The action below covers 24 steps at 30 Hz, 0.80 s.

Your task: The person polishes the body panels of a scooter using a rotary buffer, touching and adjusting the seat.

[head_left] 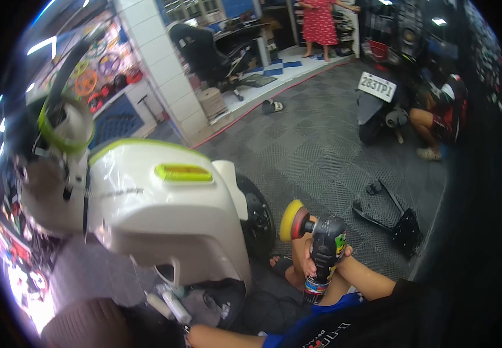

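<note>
My right hand (pixel 309 262) is wrapped round a black cordless polisher (pixel 326 240). The tool stands upright above my bent legs, its yellow foam pad (pixel 291 221) facing left, apart from the white scooter panel (pixel 170 203). A green-yellow light strip (pixel 184 173) sits on that panel. My left forearm (pixel 225 338) reaches left along the bottom edge, with a dark band at the wrist. The fingers of my left hand are lost in the dark area. Pale bottles (pixel 175 306) lie just above that wrist.
A black plastic part (pixel 402 229) lies on the grey tiled floor (pixel 315 133). Behind, a person (pixel 451 113) crouches beside a motorcycle (pixel 373 110), and another person (pixel 319 26) stands at the back. A black chair (pixel 196 49) is near the white pillar (pixel 167 69).
</note>
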Each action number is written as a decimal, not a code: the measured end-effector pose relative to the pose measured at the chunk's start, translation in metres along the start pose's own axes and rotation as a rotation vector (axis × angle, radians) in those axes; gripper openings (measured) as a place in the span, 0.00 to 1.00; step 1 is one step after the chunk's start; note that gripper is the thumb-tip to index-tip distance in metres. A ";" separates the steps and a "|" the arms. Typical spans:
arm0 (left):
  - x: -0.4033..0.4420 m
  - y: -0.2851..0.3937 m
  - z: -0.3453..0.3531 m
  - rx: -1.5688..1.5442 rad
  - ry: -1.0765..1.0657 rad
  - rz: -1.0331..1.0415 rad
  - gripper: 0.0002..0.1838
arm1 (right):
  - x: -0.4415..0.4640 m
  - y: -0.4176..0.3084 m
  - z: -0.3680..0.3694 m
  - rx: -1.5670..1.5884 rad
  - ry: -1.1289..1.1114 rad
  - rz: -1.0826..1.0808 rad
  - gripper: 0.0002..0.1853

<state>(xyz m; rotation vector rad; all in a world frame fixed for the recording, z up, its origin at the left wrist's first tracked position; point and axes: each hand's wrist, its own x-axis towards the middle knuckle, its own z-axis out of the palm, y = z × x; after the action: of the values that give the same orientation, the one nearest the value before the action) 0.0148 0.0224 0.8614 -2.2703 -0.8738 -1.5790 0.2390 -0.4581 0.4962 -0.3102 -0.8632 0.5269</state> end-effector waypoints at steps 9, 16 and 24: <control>-0.087 0.167 0.054 -1.107 -0.932 0.517 0.37 | 0.015 0.017 0.012 -0.029 -0.066 -0.127 0.53; -0.258 0.231 0.080 -1.698 -1.432 0.494 0.44 | 0.114 0.002 0.084 -0.293 -0.232 -0.203 0.49; -0.231 0.228 0.093 -2.115 -1.012 0.052 0.29 | 0.241 -0.075 0.205 -1.805 -0.498 0.078 0.40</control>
<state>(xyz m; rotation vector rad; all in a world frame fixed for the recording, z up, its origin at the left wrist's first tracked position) 0.1671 -0.1879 0.6453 -4.1498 2.0098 -0.9763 0.2298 -0.3765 0.8107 -1.9050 -1.6431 -0.2923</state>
